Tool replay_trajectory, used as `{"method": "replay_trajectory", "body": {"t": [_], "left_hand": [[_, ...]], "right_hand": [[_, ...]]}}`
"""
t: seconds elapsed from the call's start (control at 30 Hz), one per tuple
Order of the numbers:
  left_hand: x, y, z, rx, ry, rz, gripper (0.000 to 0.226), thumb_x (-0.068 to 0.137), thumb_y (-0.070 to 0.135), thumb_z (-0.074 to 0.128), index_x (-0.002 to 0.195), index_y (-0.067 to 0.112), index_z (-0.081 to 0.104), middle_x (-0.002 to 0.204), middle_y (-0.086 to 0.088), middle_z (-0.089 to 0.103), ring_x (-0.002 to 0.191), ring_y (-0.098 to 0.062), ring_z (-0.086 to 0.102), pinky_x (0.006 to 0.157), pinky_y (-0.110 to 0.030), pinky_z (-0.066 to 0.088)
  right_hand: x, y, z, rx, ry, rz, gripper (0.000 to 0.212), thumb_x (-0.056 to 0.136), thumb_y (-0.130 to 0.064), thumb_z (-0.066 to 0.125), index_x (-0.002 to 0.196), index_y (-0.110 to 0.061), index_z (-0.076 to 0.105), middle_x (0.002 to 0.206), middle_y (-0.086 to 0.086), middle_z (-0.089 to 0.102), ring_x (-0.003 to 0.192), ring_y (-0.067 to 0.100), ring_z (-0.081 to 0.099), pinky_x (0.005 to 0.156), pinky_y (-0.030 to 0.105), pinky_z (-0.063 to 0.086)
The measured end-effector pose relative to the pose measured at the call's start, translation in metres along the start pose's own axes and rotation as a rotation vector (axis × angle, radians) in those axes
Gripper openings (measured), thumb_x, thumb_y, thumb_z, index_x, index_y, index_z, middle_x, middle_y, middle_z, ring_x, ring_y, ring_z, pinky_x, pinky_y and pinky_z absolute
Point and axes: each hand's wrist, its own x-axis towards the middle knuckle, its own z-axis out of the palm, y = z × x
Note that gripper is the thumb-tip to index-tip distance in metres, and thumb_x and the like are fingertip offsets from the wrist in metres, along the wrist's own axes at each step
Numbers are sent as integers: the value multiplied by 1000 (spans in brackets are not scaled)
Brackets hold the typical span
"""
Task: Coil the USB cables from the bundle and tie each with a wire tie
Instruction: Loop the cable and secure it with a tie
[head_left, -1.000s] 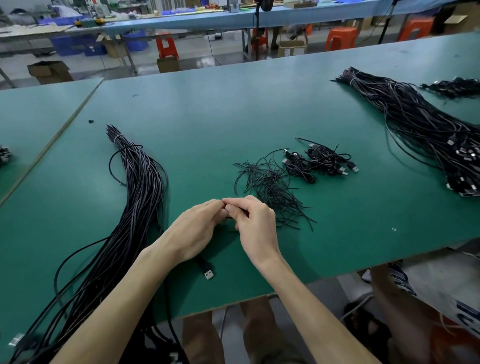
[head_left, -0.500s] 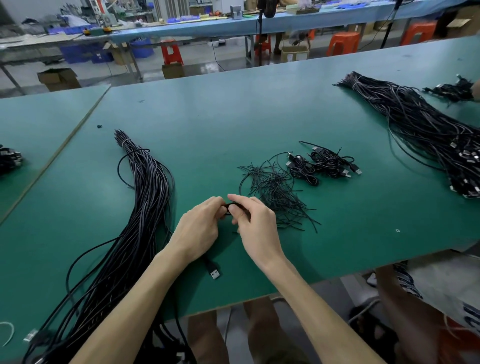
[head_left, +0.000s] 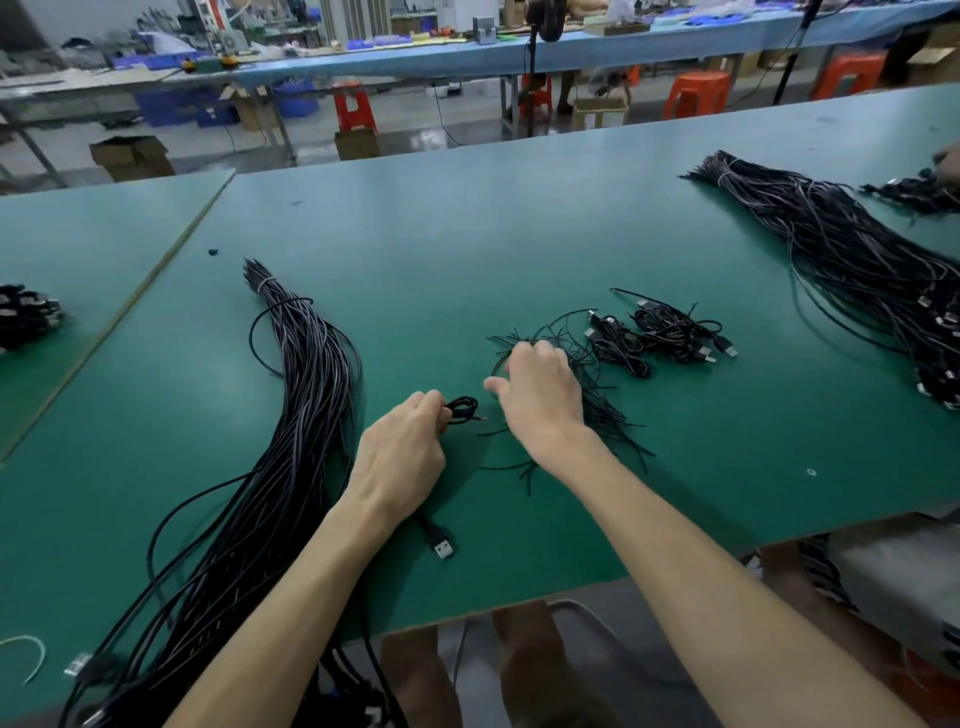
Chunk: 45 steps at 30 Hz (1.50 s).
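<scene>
Stretching across the view, a dark green worktable (head_left: 467, 223) carries everything, and a 2nd green table (head_left: 93, 234) butts against its left side along a thin seam. The left hand (head_left: 402, 457) rests on the surface with its fingers curled round a small coiled USB cable (head_left: 461, 408), whose loops stick out past the fingertips. The cable's USB plug (head_left: 444, 546) lies on the table just under that wrist.

The right hand (head_left: 537, 395) is over the loose pile of black wire ties (head_left: 597, 410), thumb spread wide and fingers bent down into the pile. Whether they have hold of a tie cannot be seen.

Left of the hands, the long cable bundle (head_left: 306, 395) runs from a pale band near its far end down off the near edge. Beyond the ties lies a small heap of coiled cables (head_left: 667, 330) with silver plugs. A 2nd big bundle (head_left: 852, 260) fans along the right side. More black coils (head_left: 26, 314) sit on the left-hand table.

Behind, the workshop shows a grey floor, long blue-topped benches (head_left: 649, 41), orange stools (head_left: 696, 93), a red stool (head_left: 354, 106), cardboard boxes (head_left: 132, 156) and blue bins (head_left: 179, 106).
</scene>
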Motion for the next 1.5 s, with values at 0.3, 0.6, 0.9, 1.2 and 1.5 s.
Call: {"method": "replay_trajectory", "body": {"t": [0.3,0.6,0.9,1.2,1.5], "left_hand": [[-1,0,2,28,12,3,21,107,19,41,89,11,49,89,-3,60,77,-30,54,64,-39,35],[1,-1,3,8,19,-34,20,108,20,41,90,15,49,90,-1,61,74,-25,50,64,-37,32],[0,0,2,11,15,-40,21,107,20,41,89,14,49,90,-1,61,77,-29,56,66,-39,37],[-1,1,1,-7,12,-42,22,108,21,40,92,12,52,90,-1,62,79,-28,57,71,-42,44],[0,-3,3,-32,30,-102,21,108,19,41,91,15,52,87,7,59,75,-22,54,67,-38,39]], "right_hand": [[11,-15,5,-203,-175,9,14,100,-9,60,94,-11,48,115,16,64,110,34,55,74,37,38],[2,-5,3,-199,-187,-63,7,101,-11,61,101,-5,57,117,16,58,108,32,53,77,36,41],[10,3,10,-228,-112,-61,16,101,-12,63,115,-4,61,124,16,56,118,30,47,82,33,40],[5,4,16,-427,-96,-168,36,95,-8,63,127,2,50,127,19,53,117,30,48,91,32,46],[0,9,22,-374,-29,-227,43,94,-13,71,127,-4,45,127,15,48,116,26,45,90,29,45]]}}
